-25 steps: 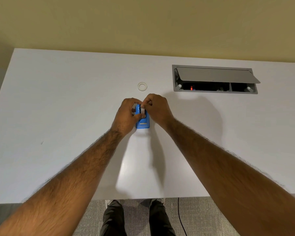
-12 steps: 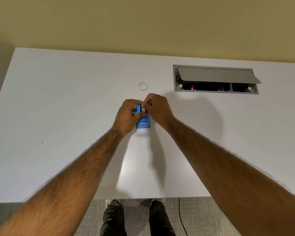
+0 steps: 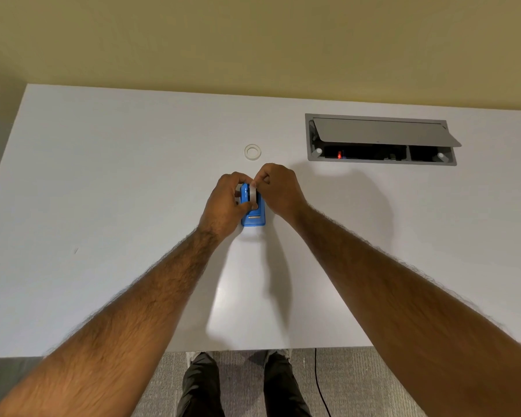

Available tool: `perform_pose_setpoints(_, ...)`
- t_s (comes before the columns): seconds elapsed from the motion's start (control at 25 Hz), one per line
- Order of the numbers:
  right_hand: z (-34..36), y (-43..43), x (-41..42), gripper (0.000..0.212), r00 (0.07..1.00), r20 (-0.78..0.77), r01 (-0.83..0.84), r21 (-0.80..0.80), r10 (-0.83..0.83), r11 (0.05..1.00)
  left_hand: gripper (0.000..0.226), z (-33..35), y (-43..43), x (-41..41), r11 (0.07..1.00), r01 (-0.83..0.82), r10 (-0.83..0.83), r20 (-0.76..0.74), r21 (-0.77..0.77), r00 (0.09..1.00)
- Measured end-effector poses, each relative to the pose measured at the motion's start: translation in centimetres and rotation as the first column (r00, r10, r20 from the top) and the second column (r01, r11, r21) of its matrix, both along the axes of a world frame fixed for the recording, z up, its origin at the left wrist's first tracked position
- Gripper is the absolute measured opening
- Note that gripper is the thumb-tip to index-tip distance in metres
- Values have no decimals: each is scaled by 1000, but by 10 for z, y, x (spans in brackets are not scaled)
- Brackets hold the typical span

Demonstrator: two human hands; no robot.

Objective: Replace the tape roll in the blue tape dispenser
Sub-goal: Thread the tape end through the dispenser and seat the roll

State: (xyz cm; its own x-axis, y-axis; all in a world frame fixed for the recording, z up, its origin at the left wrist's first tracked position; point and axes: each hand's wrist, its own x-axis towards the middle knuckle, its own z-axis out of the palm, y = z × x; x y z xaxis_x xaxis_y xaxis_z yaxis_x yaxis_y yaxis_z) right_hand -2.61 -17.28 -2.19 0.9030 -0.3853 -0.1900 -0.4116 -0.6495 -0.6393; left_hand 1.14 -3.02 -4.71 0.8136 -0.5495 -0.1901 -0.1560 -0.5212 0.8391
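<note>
Tape dispenser (image 3: 253, 216) on the counter (image 3: 103, 191), near its middle, long axis running toward and away from the person. Left hand (image 3: 226, 203) against the dispenser's left side; right hand (image 3: 278, 189) against its right side and far end, fingertips of both hands meeting over a tape roll (image 3: 253, 195) seated on edge in the dispenser's far half. A second roll (image 3: 252, 152) lies flat on the counter just behind the hands, apart from them. Recessed cable box (image 3: 381, 139) set into the counter behind and to the right, lid raised. Wall (image 3: 253, 40) behind the counter; floor (image 3: 241, 383) before its near edge.
</note>
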Motion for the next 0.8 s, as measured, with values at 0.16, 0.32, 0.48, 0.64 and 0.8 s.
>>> perform_pose_setpoints(0.16, 3, 1, -4, 19, 986, -43, -168, -189, 163, 967, 43, -2, 1, 0, 1000, -21, 21, -15, -3, 1000)
perform_pose_setpoints(0.32, 6, 2, -8, 18, 965, -40, -259, -282, 259, 924, 47, -4, 1, -2, 999, -37, 37, -28, 6, 999)
perform_pose_setpoints(0.48, 3, 1, -2, 19, 970, -56, -243, -296, 237, 924, 46, -3, 0, -1, 999, -31, 31, -15, 18, 999)
perform_pose_setpoints(0.64, -1, -2, 2, 21, 985, -50, -170, -224, 163, 960, 49, -6, 0, 0, 999, -23, 23, -18, 29, 1000)
perform_pose_setpoints(0.8, -1, -2, -4, 21, 989, -52, -148, -198, 141, 969, 55, -8, 2, 1, 999, -42, 40, -86, -22, 995)
